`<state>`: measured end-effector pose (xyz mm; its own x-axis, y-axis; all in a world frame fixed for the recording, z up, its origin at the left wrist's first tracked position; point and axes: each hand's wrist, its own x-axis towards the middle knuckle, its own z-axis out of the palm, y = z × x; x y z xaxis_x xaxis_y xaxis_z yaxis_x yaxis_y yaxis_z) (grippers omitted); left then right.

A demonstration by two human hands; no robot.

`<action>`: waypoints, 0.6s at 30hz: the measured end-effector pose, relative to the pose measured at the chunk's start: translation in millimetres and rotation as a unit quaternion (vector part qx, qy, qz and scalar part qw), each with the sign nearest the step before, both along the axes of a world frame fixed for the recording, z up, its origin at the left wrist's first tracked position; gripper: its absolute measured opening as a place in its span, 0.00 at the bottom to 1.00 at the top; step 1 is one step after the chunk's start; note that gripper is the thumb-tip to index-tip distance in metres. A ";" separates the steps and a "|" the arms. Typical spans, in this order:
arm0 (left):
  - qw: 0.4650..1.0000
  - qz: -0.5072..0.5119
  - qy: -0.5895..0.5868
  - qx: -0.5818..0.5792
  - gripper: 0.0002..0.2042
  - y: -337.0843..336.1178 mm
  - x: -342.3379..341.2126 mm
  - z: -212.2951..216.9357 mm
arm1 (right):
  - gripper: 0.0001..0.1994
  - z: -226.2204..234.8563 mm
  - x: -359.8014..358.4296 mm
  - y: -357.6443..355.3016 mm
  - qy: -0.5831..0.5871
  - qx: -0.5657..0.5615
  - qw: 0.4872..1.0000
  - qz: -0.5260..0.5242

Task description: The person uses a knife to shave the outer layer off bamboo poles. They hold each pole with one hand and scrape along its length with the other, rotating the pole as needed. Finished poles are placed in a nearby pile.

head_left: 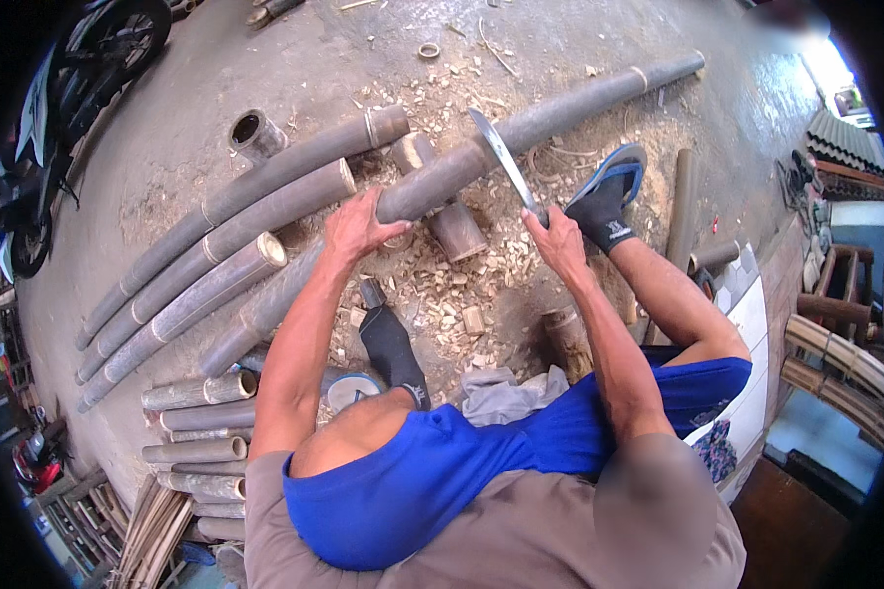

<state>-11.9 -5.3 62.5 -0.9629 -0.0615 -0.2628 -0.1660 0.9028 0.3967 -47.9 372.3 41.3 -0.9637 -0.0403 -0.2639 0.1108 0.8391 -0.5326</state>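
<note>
A long grey-brown bamboo pole (589, 103) runs slantwise from lower left to upper right before me. It lies across a short, thick cut piece (459, 234). My left hand (359, 228) grips the pole left of that support, its thumb along the side. In my right hand (558, 240) is the handle of a machete (502, 155), its bright blade pointing up and away across the pole. Whether the blade touches the bamboo I cannot tell. My feet, in dark socks and sandals, are on either side of the work spot.
Pale wood chips (452, 304) cover the floor around the support. Several cut bamboo poles (265, 191) lie at left, with shorter lengths (201, 391) stacked below them. A hollow stump (257, 135) stands beyond. A motorcycle (44, 128) is at far left; white tiles (742, 319) lie right.
</note>
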 end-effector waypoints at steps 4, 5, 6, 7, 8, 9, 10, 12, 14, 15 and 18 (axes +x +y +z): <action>0.996 -0.020 0.043 -0.079 0.45 -4.0 6.7 -11.6 | 0.38 -3.2 -12.4 -0.1 -0.009 0.016 1.000 -0.022; 0.996 -0.018 0.020 -0.082 0.45 -3.7 9.1 -10.3 | 0.38 -4.1 -16.6 1.8 -0.010 0.014 0.999 -0.032; 0.997 -0.022 0.000 -0.075 0.45 -1.7 17.4 -7.1 | 0.39 -6.6 -19.8 0.9 -0.005 0.022 0.999 -0.025; 0.997 -0.022 -0.018 -0.067 0.46 0.9 23.6 -5.6 | 0.38 -1.3 -20.1 -5.4 -0.010 0.020 1.000 -0.011; 0.997 -0.023 -0.035 -0.059 0.47 4.2 30.0 -4.1 | 0.37 3.2 -17.3 -13.3 -0.016 0.017 1.000 0.002; 0.997 -0.014 -0.036 -0.059 0.47 12.8 36.5 -0.4 | 0.36 7.6 -12.8 -20.1 -0.022 0.017 1.000 0.012; 0.997 -0.009 -0.042 -0.057 0.48 26.6 48.1 1.5 | 0.36 2.9 -1.8 -24.2 0.013 0.042 0.998 0.054; 0.998 -0.004 -0.025 -0.062 0.48 41.8 64.3 2.1 | 0.36 6.1 22.6 -32.8 0.009 0.064 0.987 0.149; 0.997 0.006 -0.018 -0.069 0.48 45.2 69.2 4.3 | 0.37 12.6 27.3 -30.5 -0.006 0.078 0.972 0.223; 0.997 0.011 -0.013 -0.074 0.49 47.6 71.3 6.5 | 0.37 11.1 18.6 -21.1 -0.002 0.078 0.980 0.181; 0.997 0.006 -0.011 -0.073 0.49 48.4 64.6 0.1 | 0.38 5.3 -4.0 -2.9 -0.008 0.064 0.995 0.080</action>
